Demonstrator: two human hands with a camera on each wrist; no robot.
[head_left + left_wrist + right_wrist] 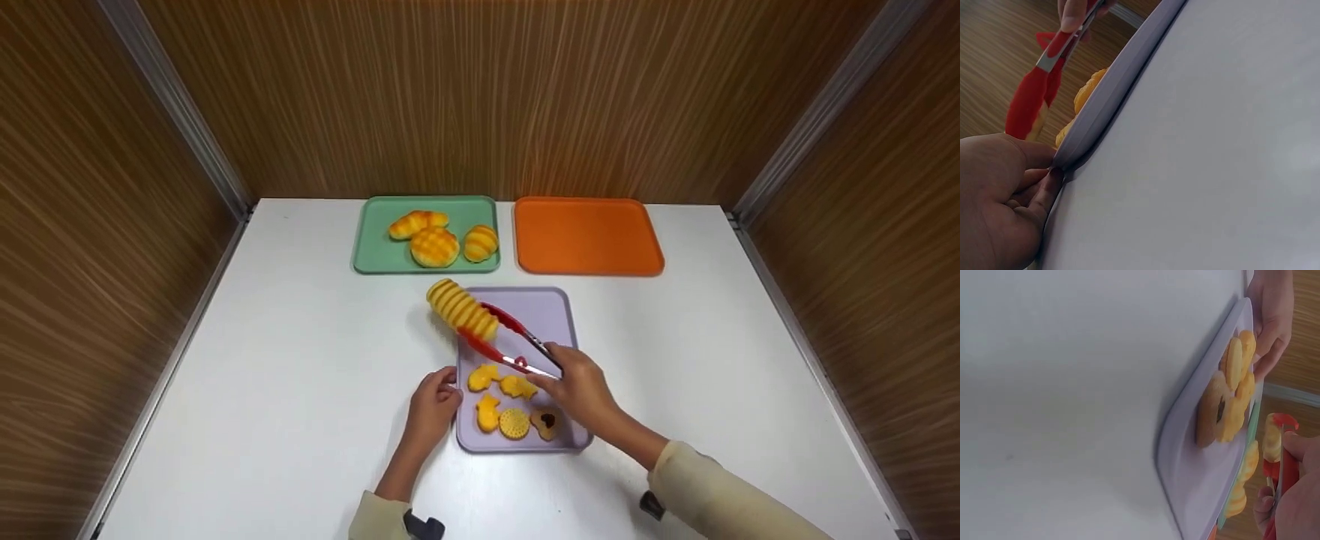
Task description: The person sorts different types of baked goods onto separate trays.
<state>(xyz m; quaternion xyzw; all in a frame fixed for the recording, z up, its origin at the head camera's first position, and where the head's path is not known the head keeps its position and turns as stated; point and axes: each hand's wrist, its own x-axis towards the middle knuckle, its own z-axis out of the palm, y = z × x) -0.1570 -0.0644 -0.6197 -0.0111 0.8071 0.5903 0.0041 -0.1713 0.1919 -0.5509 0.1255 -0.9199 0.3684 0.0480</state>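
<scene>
My right hand (581, 386) grips a pair of red-tipped metal tongs (480, 345). Between the tong tips is a long ridged bread roll (454, 303), raised over the far left corner of a lilac tray (544, 304), its far end past the rim. The right wrist view shows the roll (1271, 441) end-on in the tongs. My left hand (433, 405) pinches the tray's left rim between thumb and fingers, plain in the left wrist view. On the near half of the tray lie several cookies, among them a round one (514, 424) and one with a dark heart centre (547, 423).
Behind the lilac tray, a green tray (364, 251) carries a croissant (418, 223), a round scored bun (435, 247) and a small striped roll (481, 243). A bare orange tray (589, 236) lies to its right. Wood-grain panels (480, 97) enclose the white table (300, 337) on three sides.
</scene>
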